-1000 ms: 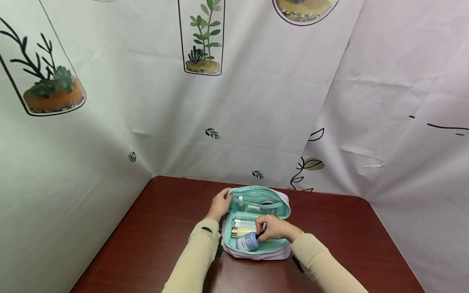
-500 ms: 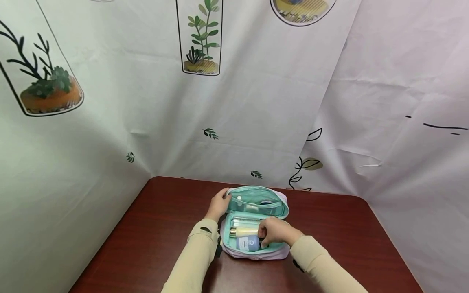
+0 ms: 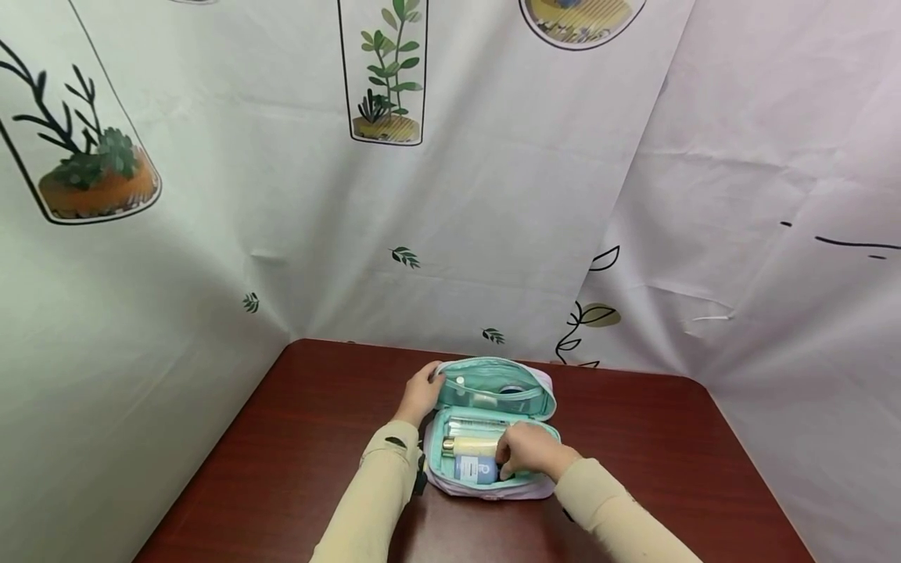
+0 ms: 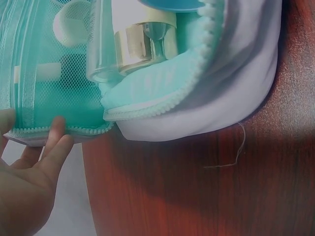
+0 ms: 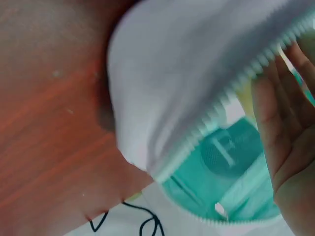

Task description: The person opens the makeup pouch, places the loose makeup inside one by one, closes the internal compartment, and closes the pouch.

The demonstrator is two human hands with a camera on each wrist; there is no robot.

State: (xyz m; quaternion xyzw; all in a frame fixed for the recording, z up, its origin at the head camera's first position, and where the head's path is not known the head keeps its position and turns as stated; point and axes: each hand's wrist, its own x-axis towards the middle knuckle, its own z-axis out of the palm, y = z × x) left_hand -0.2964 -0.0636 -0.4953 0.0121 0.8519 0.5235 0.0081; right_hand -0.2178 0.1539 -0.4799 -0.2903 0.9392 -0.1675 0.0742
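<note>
Mint-lined bag (image 3: 493, 493), lower centre: left grip (image 3: 420, 393) holds flap (image 3: 486, 373), probably to keep it open; right grip (image 3: 533, 449) at blue bottle (image 3: 475, 469), can't tell whether grasping.

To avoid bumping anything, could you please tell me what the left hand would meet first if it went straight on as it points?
The left hand would first meet the open lid of the pouch, whose zippered edge its fingers touch; the mesh pocket seems next, though depth is unclear.
</note>
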